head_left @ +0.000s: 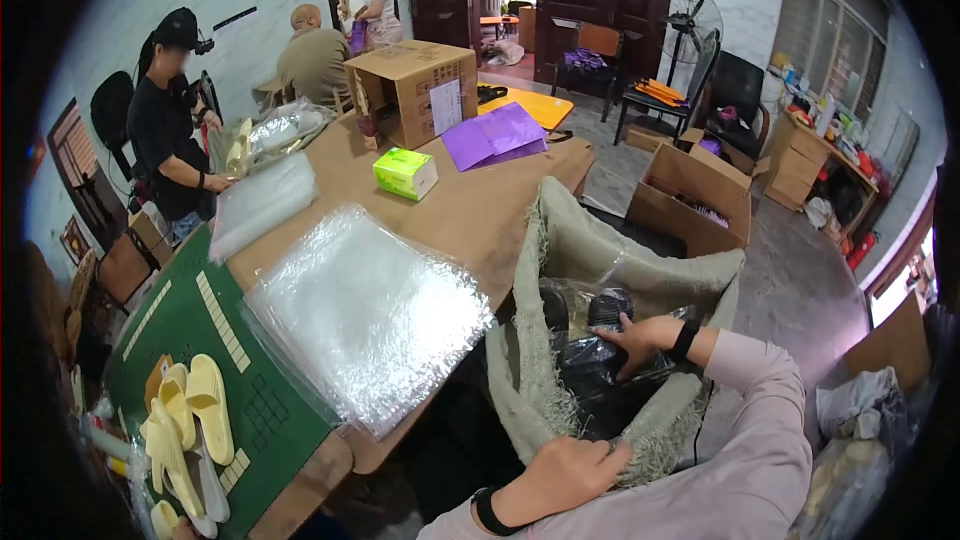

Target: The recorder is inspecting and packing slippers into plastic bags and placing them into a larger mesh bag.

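A large pale green woven sack (540, 360) with frayed edges stands upright beside the table. Its mouth gapes, showing black slippers (588, 365) wrapped in clear plastic. My right hand (642, 340) reaches inside with fingers spread, resting against the wrapped slippers. At the near rim, my left hand (568, 478) has its fingers curled over the frayed cloth, gripping it. Just left of the sack, a stack of clear plastic bags (370, 310) lies on the brown table (500, 220). The lower part of the sack's contents is hidden.
Yellow slippers (208, 405) lie on a green mat (275, 430) at left. A tissue pack (405, 173), purple bags (495, 137) and a cardboard box (420, 90) are on the table. An open carton (690, 190) stands beyond the sack. A person in black (165, 130) stands far left.
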The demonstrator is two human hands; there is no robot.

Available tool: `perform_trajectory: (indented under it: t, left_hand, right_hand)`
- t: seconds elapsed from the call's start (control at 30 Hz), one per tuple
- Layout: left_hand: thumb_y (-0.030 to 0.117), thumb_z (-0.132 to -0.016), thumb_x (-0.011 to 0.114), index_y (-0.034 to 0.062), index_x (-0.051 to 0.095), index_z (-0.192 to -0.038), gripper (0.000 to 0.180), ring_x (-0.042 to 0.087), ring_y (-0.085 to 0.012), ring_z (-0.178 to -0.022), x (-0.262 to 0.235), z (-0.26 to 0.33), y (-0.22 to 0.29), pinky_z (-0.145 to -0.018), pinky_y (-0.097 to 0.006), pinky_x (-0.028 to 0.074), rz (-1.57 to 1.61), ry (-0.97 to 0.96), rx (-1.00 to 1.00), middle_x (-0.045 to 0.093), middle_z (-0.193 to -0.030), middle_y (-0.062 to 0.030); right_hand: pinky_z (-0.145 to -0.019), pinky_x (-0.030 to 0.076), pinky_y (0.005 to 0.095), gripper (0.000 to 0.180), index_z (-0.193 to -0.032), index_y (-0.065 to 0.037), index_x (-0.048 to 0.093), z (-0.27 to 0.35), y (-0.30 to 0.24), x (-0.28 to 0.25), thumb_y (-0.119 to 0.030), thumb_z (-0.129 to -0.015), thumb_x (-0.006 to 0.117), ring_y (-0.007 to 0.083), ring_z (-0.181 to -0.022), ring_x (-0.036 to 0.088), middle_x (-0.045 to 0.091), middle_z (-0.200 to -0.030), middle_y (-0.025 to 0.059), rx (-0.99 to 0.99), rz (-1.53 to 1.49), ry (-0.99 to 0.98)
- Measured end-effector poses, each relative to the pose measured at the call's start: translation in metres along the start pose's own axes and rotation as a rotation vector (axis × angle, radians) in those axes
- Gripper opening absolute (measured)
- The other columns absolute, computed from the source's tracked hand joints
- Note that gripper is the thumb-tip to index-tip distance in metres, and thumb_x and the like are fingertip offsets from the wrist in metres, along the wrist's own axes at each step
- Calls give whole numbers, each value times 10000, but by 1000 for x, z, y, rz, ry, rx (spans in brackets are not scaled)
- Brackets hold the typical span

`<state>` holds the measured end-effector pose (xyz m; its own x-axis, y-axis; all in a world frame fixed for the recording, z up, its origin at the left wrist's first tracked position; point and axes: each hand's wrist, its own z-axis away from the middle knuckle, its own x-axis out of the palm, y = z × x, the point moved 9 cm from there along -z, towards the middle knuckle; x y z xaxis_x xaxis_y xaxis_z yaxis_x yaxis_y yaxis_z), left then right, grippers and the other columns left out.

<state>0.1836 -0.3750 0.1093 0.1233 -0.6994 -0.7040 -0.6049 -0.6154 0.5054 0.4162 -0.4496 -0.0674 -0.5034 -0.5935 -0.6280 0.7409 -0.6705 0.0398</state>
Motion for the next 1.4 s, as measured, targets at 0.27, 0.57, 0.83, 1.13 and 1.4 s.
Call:
perform_trajectory:
  t: [0.27,0.57,0.83,1.13,1.4]
  left_hand:
    - [196,-729,646,66,554,-1093,398,569,-257,-586,-28,1,-1,-504,-362,461,80,-1,22,545,-714,-56]
    - [443,-933,468,51,436,-1334,561,524,-356,-997,75,120,-127,-832,-414,426,-64,-455,-482,540,-1044,-193]
    - [222,-881,588,9,545,-1203,388,502,-342,-1107,-140,171,-149,-955,-398,402,-95,456,-730,540,-1192,-192]
    - [385,-810,643,33,389,-1356,697,315,-438,-1291,-262,435,-182,-1043,-512,288,-1016,620,-1637,334,-1380,-298]
    - [436,-764,685,103,440,-1323,695,307,-453,-1289,-288,501,-199,-1054,-504,276,-1175,498,-1844,358,-1330,-350]
  right_hand:
    - [-960,416,435,812,-1338,15,420,7,7,-8,-633,-849,469,376,-1165,514,320,-1434,254,7,177,-54]
    - [-894,453,406,593,-1302,-23,458,107,-128,-152,-409,-873,594,377,-1061,567,567,-1189,236,-572,-100,427]
    - [-1062,296,457,693,-1409,-54,307,44,-179,-158,-269,-846,649,406,-1309,325,328,-1432,225,-738,-255,847]
    - [-1018,275,573,623,-1400,-88,360,-61,-205,-146,-368,-884,568,382,-1169,448,522,-1200,179,-481,-25,853]
    - [-1044,286,518,645,-1292,23,443,-81,-213,-138,-331,-794,649,375,-1219,415,472,-1279,214,-624,-96,966]
